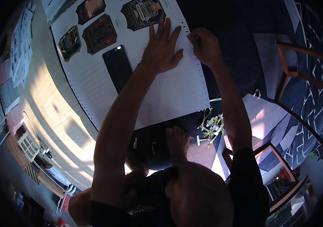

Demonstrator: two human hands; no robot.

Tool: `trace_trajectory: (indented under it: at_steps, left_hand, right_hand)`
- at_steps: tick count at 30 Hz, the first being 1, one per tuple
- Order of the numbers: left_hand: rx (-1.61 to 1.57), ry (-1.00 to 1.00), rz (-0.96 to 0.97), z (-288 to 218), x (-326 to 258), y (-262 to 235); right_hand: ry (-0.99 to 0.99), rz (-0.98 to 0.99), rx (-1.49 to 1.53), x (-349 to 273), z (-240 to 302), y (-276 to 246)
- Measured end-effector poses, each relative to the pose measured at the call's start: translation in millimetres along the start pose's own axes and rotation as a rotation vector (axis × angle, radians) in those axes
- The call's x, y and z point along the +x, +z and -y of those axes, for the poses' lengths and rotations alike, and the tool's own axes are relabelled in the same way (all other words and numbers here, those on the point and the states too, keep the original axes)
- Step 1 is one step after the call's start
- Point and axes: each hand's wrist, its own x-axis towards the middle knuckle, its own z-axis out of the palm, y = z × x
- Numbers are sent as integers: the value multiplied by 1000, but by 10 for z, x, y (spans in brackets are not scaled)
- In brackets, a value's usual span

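Note:
A large white sheet with small dark marks along its edges lies on a dark surface. My left hand rests flat on it, fingers spread, just below a dark shield-shaped card. At the sheet's right edge, my right hand is closed in a pinch. Whatever is between those fingertips is too small to make out. A black phone lies on the sheet, left of my left hand. Farther left are a brown ornate card, a green one and a red one.
A pile of crumpled pale yellow strips lies below the sheet's lower right corner, close to my right forearm. My bare foot is near the sheet's lower edge. Wooden chair frames stand at the right. Sunlight falls on the pale wooden floor.

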Motion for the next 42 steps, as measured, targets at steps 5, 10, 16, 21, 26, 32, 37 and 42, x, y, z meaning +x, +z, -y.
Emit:
trace_trajectory:
  at_steps: [5, 10, 16, 21, 26, 32, 37, 42]
  left_hand:
    - [-29, 0, -26, 0, -10, -7]
    - [-14, -7, 8, -19, -16, -23]
    - [12, 9, -48, -8, -50, 31]
    - [54, 8, -62, 18, -63, 73]
    - [92, -7, -46, -5, -42, 74]
    - [36, -16, -43, 9, -61, 66]
    - [21, -19, -16, -22, -23, 28]
    - [-18, -36, -32, -19, -32, -2]
  right_hand:
    - [94, 127, -79, 113, -7, -9]
    - [124, 194, -128, 88, 72, -37]
    - [168, 180, 168, 24, -93, -115]
    - [216, 211, -19, 89, 62, -52]
    - [120, 152, -45, 95, -50, 13]
    - [73, 93, -183, 84, 50, 91]
    - [221, 77, -116, 182, -39, -1]
    - [531, 319, -16, 387, 216, -211]
